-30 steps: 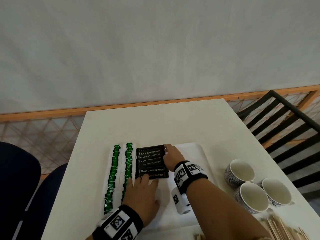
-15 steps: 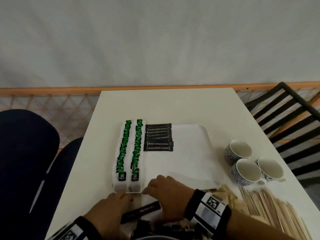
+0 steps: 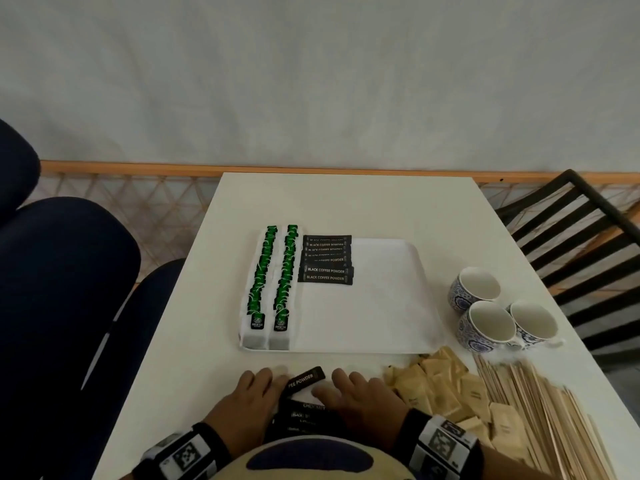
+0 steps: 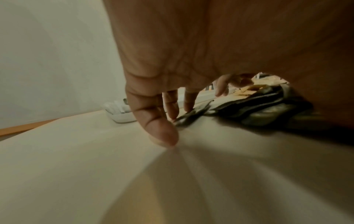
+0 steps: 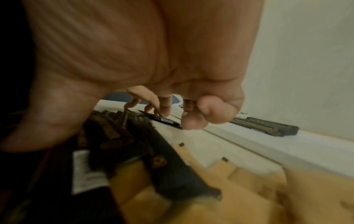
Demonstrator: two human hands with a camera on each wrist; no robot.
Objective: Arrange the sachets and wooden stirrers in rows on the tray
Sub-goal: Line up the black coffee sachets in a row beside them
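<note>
- Flanking the loose pile of black coffee sachets point(image 3: 304, 415) at 6 o'clock of the tray point(image 3: 391, 299), the left hand point(image 3: 247, 401) and right hand point(image 3: 363, 396) rest with fingers loosely spread — likely corralling them.
- One black sachet point(image 3: 306, 378) juts out between the hands; whether either hand grips it is unclear.
- On the tray, green tea sachets point(image 3: 273, 278) fill the 9 o'clock side, the black row point(image 3: 327, 259) beside them.
- Wooden stirrers point(image 3: 540, 410) wait off the tray at 4 o'clock.

Both hands point(image 3: 304, 400) flank black sachets point(image 3: 303, 410) (2 green rows point(image 3: 273, 282) done).

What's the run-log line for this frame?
step: fetching coffee sachets | left hand: on black sachet pile | right hand: same pile | tray: green, black rows placed | stirrers: untouched
</note>
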